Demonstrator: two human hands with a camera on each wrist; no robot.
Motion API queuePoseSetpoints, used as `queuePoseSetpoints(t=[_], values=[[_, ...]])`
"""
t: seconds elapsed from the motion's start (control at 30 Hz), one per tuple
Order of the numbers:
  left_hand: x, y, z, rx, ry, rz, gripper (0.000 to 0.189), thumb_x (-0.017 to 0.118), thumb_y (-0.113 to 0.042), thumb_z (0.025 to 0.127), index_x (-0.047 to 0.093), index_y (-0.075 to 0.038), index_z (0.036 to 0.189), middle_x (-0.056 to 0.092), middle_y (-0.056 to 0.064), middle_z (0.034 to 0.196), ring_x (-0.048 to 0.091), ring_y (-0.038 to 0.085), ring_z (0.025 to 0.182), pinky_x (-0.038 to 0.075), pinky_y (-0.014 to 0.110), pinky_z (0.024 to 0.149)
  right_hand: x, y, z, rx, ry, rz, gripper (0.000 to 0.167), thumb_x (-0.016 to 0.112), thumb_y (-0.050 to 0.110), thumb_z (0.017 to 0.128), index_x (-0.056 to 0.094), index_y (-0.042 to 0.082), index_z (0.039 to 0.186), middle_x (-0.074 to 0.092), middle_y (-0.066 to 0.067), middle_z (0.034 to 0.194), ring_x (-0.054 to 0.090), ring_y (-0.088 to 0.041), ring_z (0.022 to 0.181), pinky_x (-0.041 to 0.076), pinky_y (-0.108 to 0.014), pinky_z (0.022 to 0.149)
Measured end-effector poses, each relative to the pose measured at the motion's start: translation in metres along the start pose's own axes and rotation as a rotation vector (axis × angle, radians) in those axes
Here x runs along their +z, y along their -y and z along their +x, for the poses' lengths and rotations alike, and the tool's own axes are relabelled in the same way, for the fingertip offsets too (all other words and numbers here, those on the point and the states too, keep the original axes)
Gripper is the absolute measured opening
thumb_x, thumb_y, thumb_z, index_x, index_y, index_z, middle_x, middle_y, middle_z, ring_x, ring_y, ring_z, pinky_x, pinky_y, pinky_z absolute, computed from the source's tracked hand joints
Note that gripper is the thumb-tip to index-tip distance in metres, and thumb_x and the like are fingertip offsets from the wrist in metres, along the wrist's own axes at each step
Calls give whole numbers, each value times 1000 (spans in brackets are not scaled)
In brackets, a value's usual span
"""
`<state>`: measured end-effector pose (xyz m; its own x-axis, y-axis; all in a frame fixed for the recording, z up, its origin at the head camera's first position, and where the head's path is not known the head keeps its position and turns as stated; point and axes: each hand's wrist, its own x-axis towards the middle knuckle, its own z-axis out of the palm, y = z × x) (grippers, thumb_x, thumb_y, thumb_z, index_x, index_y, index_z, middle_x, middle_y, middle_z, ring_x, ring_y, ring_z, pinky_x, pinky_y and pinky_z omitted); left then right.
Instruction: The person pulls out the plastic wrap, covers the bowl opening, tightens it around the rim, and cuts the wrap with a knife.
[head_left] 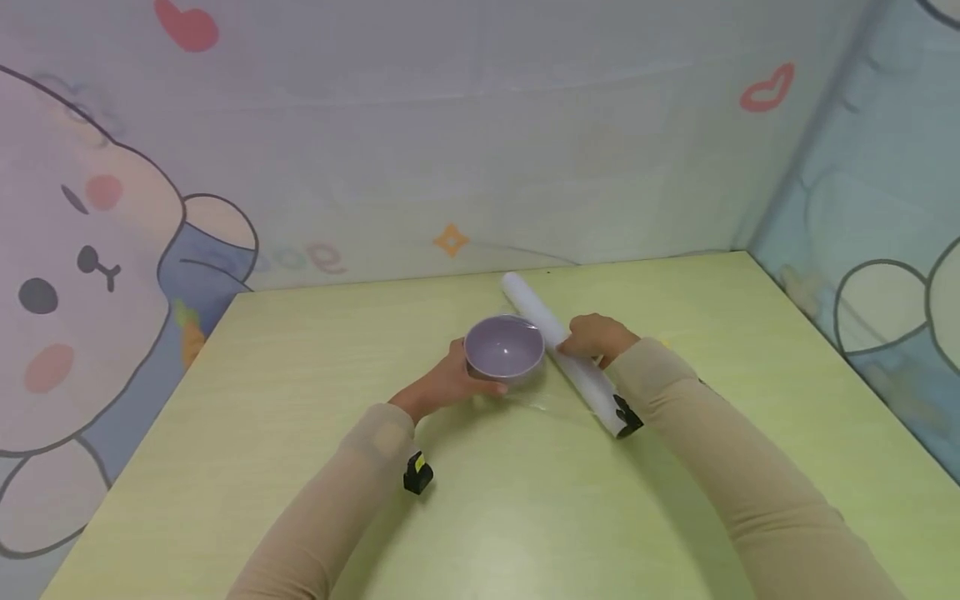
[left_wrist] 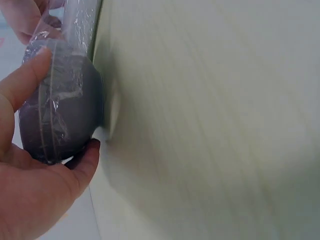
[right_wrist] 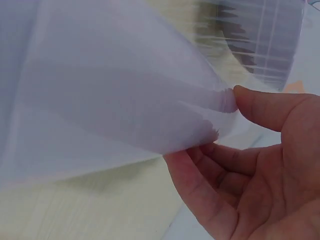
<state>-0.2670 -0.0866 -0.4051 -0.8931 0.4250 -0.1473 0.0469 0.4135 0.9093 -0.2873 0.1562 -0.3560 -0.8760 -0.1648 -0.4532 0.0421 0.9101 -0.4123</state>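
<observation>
A light purple bowl [head_left: 504, 348] stands at mid-table, its opening upward in the head view. My left hand [head_left: 444, 382] holds its left side, with the thumb over the near side. Clear cling film [left_wrist: 62, 85] covers the bowl in the left wrist view, wrinkled and stretching toward the roll. To the bowl's right, a long white roll of cling film [head_left: 588, 385] lies slantwise across the table. My right hand [head_left: 600, 335] grips the roll near its middle; in the right wrist view the thumb and fingers [right_wrist: 195, 187] are at either side of it.
The pale yellow-green table [head_left: 300, 417] ends at a printed cloth backdrop [head_left: 525, 167] behind and on both sides. A black wrist camera [head_left: 417, 473] sits at the left forearm, and another black camera [head_left: 628, 415] overlaps the roll's near end.
</observation>
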Motion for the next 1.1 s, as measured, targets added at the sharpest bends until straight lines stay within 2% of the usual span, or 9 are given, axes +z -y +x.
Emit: queuePoseSetpoints(t=[0.23, 0.57, 0.7, 0.87, 1.1], values=[[-9, 3, 2, 27, 71, 33, 98, 80, -18, 70, 14, -12, 142, 23, 13, 141, 33, 28, 129, 23, 46, 109, 3, -1, -5, 28, -89, -61, 35, 51, 34, 88, 53, 3, 105, 60, -12, 97, 61, -24, 83, 52, -27, 57], [-14, 3, 5, -28, 77, 91, 99, 81, -23, 69, 14, -7, 140, 28, 14, 141, 33, 29, 130, 24, 45, 110, 6, -6, -12, 69, -124, 3, 38, 55, 35, 85, 54, 1, 101, 62, -14, 92, 63, -23, 71, 51, -28, 54], [-18, 4, 8, -10, 105, 105, 96, 80, -22, 71, 14, -6, 140, 27, 14, 141, 32, 29, 130, 24, 46, 109, 6, -8, -12, 75, -117, 46, 37, 55, 34, 84, 52, 1, 101, 61, -14, 91, 62, -23, 72, 52, -30, 57], [-20, 4, 11, 27, 152, 71, 94, 78, -18, 73, 14, -10, 141, 26, 12, 141, 31, 28, 130, 23, 46, 110, 8, -14, -12, 68, -96, 91, 41, 55, 35, 86, 50, 0, 106, 60, -15, 96, 60, -23, 77, 54, -33, 64], [-18, 0, 8, -39, 144, 37, 97, 78, -18, 72, 10, -12, 142, 24, 11, 142, 27, 28, 132, 19, 47, 111, 6, -17, -13, 48, 23, 73, 47, 42, 40, 95, 43, -2, 115, 57, -20, 104, 59, -27, 89, 54, -34, 64]])
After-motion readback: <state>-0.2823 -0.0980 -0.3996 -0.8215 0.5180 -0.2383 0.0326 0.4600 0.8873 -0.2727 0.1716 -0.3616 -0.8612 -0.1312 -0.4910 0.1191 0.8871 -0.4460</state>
